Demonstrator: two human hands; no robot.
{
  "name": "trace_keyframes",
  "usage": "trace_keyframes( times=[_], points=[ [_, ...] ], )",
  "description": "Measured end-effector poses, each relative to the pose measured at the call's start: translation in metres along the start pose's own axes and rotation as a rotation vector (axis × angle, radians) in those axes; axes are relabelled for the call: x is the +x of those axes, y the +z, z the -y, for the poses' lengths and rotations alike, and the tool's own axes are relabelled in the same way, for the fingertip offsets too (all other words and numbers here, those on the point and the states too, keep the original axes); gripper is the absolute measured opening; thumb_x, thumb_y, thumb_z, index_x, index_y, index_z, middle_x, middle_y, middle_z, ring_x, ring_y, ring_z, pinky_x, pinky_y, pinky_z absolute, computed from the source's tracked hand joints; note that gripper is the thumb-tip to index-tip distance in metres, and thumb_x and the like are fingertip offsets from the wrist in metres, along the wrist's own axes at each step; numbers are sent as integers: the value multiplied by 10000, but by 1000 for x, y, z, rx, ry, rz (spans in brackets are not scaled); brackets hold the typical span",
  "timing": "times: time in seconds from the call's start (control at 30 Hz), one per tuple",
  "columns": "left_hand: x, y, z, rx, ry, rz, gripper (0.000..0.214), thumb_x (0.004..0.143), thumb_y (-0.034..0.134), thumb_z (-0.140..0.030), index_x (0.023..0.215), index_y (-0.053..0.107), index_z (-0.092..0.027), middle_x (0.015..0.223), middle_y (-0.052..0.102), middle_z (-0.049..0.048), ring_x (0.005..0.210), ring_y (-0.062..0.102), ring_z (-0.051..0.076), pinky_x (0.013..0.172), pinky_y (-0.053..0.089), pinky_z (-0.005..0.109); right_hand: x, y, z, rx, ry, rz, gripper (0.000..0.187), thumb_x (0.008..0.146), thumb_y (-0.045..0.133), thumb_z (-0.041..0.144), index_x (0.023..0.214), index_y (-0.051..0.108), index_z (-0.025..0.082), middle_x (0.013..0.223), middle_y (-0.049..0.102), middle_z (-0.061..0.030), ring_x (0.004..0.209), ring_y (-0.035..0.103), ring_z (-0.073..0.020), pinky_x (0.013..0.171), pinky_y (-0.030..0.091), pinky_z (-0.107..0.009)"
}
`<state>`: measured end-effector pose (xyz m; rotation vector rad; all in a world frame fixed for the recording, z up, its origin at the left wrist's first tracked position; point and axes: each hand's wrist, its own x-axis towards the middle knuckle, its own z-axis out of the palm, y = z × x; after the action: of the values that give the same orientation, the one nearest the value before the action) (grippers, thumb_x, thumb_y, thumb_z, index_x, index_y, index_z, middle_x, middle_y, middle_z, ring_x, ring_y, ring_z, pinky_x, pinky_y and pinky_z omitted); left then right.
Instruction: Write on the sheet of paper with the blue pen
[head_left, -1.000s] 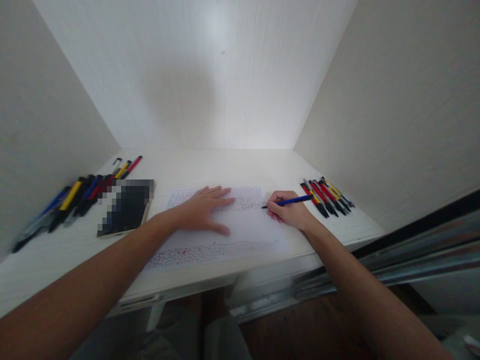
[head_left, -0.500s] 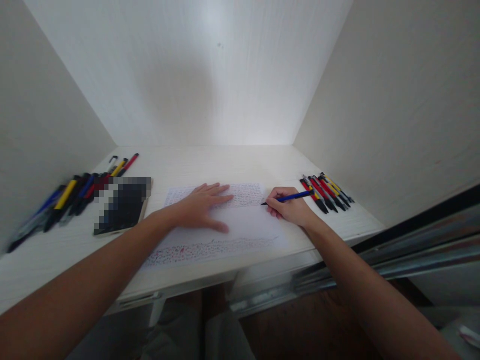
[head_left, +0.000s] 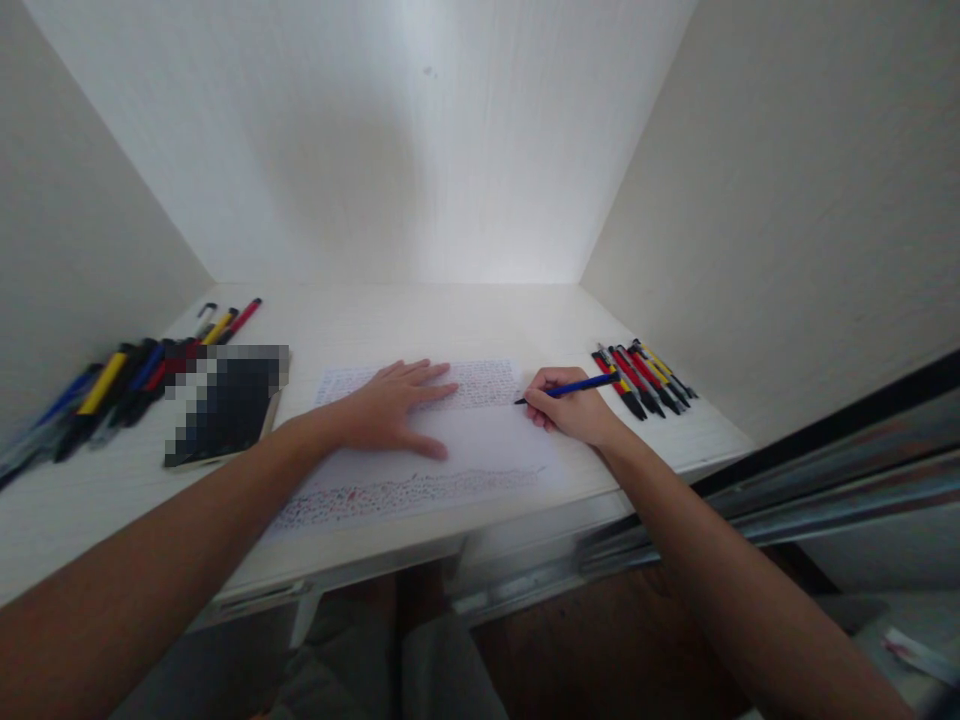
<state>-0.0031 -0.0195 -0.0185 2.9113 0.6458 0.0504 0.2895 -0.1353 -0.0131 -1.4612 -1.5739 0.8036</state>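
A sheet of paper lies on the white desk, with rows of small handwriting across its top and a band of coloured marks along its bottom. My left hand rests flat on the paper's left half, fingers spread, covering part of the writing. In my right hand a blue pen with a black end is pinched between thumb and fingers. Its tip is at the paper's right side, by the end of the upper written rows. Whether the tip touches the sheet I cannot tell.
Several red, yellow and black pens lie right of my right hand. A dark phone, partly pixelated, sits left of the paper, beside a row of several pens. White panels enclose the desk behind and at both sides.
The whole view has shifted slightly, so everything appears a little further left and up. Both hands keep their poses, and the pen stays by the end of the upper rows.
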Motion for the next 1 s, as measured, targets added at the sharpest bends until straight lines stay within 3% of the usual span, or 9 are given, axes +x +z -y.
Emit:
trace_keyframes(
  times=[1.0],
  points=[
    [-1,-5,-3,-11,-27,16,1027,746,512,-912,1550,321,-303,1602,138,56,1464,121,364,1188,79,550,0,-1,-1,1,9,12,168,822,584,257,678,604,173,590,653,-16,465,552,-84,421,409,-224]
  ],
)
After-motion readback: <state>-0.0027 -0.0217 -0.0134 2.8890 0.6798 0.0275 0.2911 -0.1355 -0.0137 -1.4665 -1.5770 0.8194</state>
